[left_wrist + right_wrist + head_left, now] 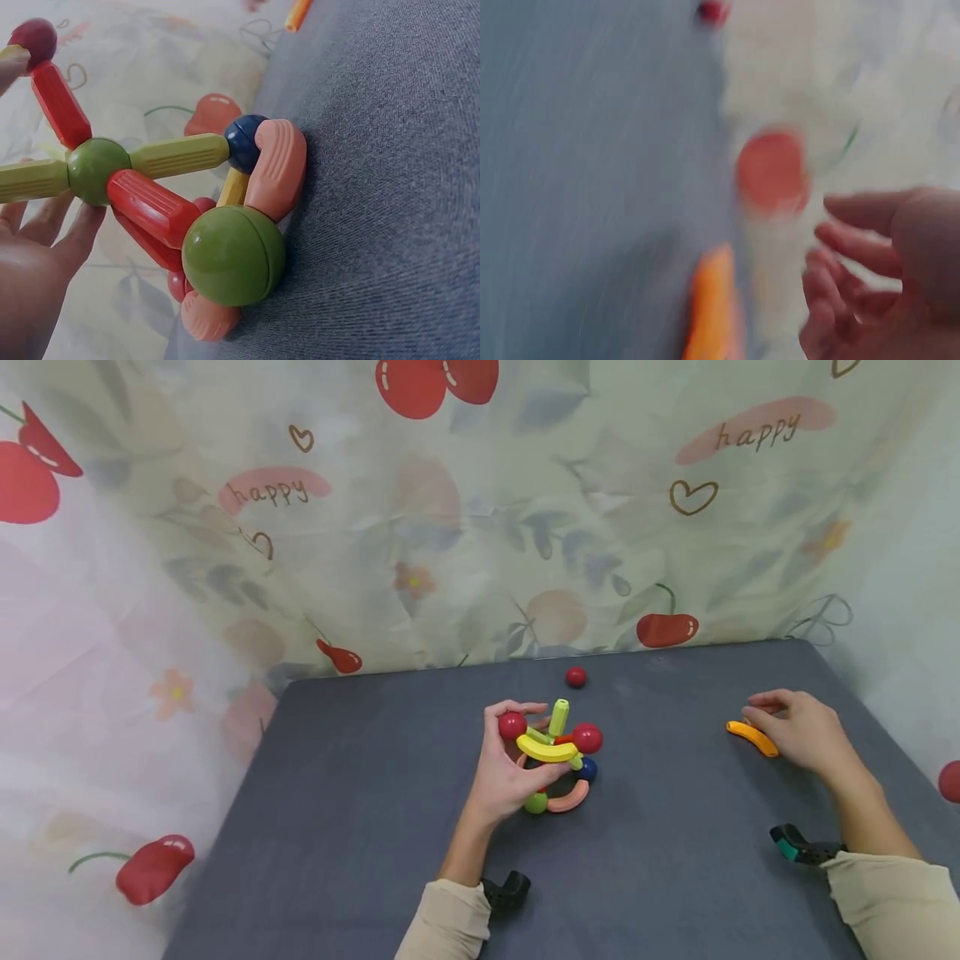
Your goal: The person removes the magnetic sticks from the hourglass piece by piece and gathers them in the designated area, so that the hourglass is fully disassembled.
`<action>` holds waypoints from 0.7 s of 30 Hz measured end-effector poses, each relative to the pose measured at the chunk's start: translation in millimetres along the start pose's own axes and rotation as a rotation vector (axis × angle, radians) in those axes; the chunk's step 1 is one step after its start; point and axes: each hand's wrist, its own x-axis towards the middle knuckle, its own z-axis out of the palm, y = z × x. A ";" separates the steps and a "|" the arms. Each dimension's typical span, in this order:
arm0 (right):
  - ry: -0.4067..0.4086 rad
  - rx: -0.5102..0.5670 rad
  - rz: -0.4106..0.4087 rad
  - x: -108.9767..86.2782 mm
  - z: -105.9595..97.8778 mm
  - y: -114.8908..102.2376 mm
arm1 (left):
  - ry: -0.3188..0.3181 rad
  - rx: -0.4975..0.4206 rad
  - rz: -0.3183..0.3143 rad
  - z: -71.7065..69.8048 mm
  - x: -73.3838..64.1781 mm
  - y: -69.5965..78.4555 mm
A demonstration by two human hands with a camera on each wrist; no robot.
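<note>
Patterned cloth [480, 535], twice lettered "happy" in brown script, hangs behind the far edge of the grey table [360, 793]. The left hand [502, 771] curls thumb and fingers about a ball-and-rod construction [546, 750] at mid-table; the right hand [806, 731], fingers loosely bent and holding nothing, is just beside an orange curved rod [752, 738] toward the right edge. A red ball [575, 677] lies near the far edge.

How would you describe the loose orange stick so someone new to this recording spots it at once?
Start with the dark grey table and go to its right side, where the person's right hand is. The small curved orange stick lies close beside that hand. Unlike the pieces in the ball-and-stick model that the left hand holds, it is joined to nothing.
</note>
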 end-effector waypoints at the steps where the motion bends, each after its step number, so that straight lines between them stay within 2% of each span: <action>1: -0.004 0.034 -0.040 -2.0 0.6 -15.0 | -0.005 0.001 0.004 -0.5 0.3 -0.2; 5: -0.072 0.237 -0.238 -13.7 9.8 -78.8 | -0.010 0.016 0.006 -1.3 0.8 0.9; 7: -0.159 0.356 -0.340 -18.6 17.0 -106.3 | -0.006 0.027 0.000 -1.2 0.7 1.8; 10: -0.326 0.525 -0.419 -21.2 28.4 -137.1 | -0.002 0.040 -0.008 -0.6 0.8 2.8; 14: -0.484 0.658 -0.453 -16.7 42.7 -161.2 | 0.000 0.042 -0.002 -1.3 0.9 2.6; 17: -0.531 0.694 -0.482 -12.7 50.4 -169.9 | -0.005 0.038 0.008 -2.4 1.0 1.4; 21: -0.544 0.695 -0.509 -10.0 56.8 -175.5 | -0.010 0.036 0.017 -4.3 0.9 0.2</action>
